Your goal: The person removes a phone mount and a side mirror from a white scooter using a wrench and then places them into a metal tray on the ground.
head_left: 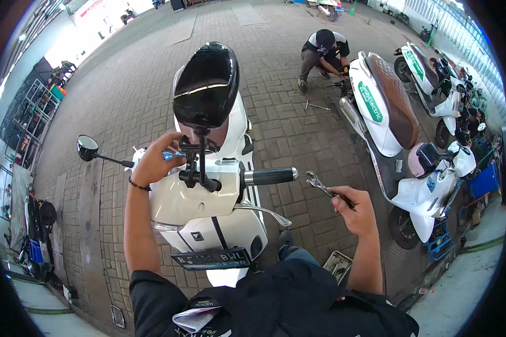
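Observation:
A white scooter (191,202) stands before me, with a large black mirror (205,78) upright on its stem. My left hand (163,157) is closed on the black bracket (189,165) just below that mirror, at its left side; a small blue piece (173,155) shows by my fingers, partly hidden. My right hand (351,209) grips a silver wrench (320,184), held out to the right of the scooter's handlebar grip (269,175), with the open jaw pointing up and left. A silver brake lever (264,213) lies below the grip.
A person (323,59) crouches beside white scooters (376,106) at right, near a T-handled tool (315,105) on the paving (287,140). A metal tray (337,264) is by my feet. Racks (36,118) and a dark motorbike (42,219) line the left wall.

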Motion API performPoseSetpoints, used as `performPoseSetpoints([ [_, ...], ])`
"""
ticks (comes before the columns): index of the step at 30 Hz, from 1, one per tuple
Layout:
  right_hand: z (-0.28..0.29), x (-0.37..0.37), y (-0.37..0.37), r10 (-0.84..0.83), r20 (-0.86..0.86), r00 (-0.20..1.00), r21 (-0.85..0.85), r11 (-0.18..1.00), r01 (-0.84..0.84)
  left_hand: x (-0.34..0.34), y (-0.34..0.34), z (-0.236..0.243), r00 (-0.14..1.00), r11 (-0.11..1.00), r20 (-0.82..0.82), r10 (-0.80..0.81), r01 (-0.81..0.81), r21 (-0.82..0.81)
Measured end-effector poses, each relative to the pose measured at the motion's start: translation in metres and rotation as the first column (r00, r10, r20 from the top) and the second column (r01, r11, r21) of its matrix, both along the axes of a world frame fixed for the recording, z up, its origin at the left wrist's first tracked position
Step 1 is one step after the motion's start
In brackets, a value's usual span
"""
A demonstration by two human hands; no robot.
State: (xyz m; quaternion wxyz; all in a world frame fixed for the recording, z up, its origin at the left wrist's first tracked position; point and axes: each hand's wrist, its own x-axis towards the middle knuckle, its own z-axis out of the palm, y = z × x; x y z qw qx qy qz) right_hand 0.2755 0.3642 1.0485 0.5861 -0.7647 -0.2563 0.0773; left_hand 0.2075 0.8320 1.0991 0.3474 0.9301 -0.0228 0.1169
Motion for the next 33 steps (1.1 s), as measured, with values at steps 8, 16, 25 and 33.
performPoseSetpoints([
  [8,-0.045,0.056,-0.007,-0.006,-0.072,0.997,0.08,0.997,0.011,0.003,0.008,-0.023,0.985,0.984,-0.03,0.169,-0.167,0.068],
  [16,-0.056,0.13,0.001,0.066,-0.066,0.996,0.057,0.996,-0.062,-0.022,0.02,-0.053,0.963,0.842,0.186,0.197,-0.263,0.471],
  [25,-0.063,0.139,-0.007,0.112,-0.086,0.99,-0.053,0.992,-0.117,-0.007,0.008,-0.041,0.96,0.973,0.192,0.204,-0.22,0.064],
  [33,-0.017,0.088,0.011,0.268,0.106,0.958,-0.184,0.952,-0.246,-0.021,0.014,-0.046,0.953,0.947,0.101,0.286,-0.297,0.122],
])
